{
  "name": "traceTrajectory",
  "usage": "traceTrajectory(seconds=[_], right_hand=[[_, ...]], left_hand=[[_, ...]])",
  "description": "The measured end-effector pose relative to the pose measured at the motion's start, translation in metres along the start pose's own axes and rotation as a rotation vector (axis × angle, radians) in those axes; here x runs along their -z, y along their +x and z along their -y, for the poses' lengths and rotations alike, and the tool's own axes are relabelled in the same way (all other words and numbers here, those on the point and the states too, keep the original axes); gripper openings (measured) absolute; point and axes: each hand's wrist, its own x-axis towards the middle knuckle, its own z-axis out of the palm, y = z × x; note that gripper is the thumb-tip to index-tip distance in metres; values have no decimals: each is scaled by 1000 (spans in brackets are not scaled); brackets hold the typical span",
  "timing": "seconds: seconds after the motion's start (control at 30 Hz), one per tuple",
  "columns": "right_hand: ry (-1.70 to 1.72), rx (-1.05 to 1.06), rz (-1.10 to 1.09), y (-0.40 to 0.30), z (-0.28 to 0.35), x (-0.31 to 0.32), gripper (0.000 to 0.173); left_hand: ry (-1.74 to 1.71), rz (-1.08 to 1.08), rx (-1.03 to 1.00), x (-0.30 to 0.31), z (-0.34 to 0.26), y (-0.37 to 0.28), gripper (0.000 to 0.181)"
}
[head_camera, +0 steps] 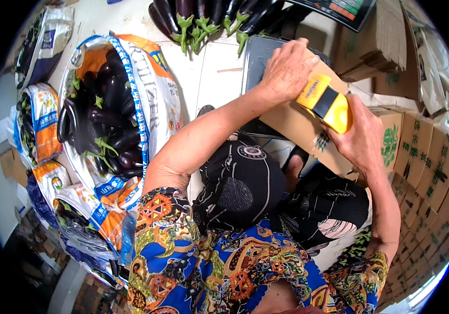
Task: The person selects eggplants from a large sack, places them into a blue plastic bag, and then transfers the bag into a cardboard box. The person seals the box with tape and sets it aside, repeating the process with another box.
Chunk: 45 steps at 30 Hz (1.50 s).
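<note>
A long cardboard box (287, 117) lies slantwise before me, partly over the dark platform of a scale (256, 59). Across the box's far end rests my left hand (290, 70), its fingers bent at the edge and holding it. My right hand (359, 131) grips a yellow tape dispenser (340, 114) with a black band, down against the box's top near its right edge. The dispenser and both hands hide part of the box's top. Green printing shows on the near part of the box.
Eggplants (204, 19) lie on the tiled floor beyond the box. An open woven sack (161, 90) of eggplants stands left, with more sacks (46, 121) behind it. Packed printed cartons (416, 149) are stacked right. Flattened cardboard (381, 43) and a scale display (338, 10) stand far right.
</note>
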Motion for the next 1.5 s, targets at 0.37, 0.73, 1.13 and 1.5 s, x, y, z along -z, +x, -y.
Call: traceTrajectory(seconds=[0.37, 0.73, 1.13, 1.5], right_hand=[[-18, 29, 121, -21, -38, 7, 49], [91, -201, 1, -166, -182, -53, 55], [492, -243, -138, -161, -178, -156, 55], [551, -244, -246, -162, -173, -225, 67]], left_hand=[[366, 47, 87, 9, 15, 13, 66], [527, 78, 117, 16, 30, 13, 65], [492, 73, 89, 26, 29, 11, 61], [548, 124, 118, 45, 29, 21, 64]])
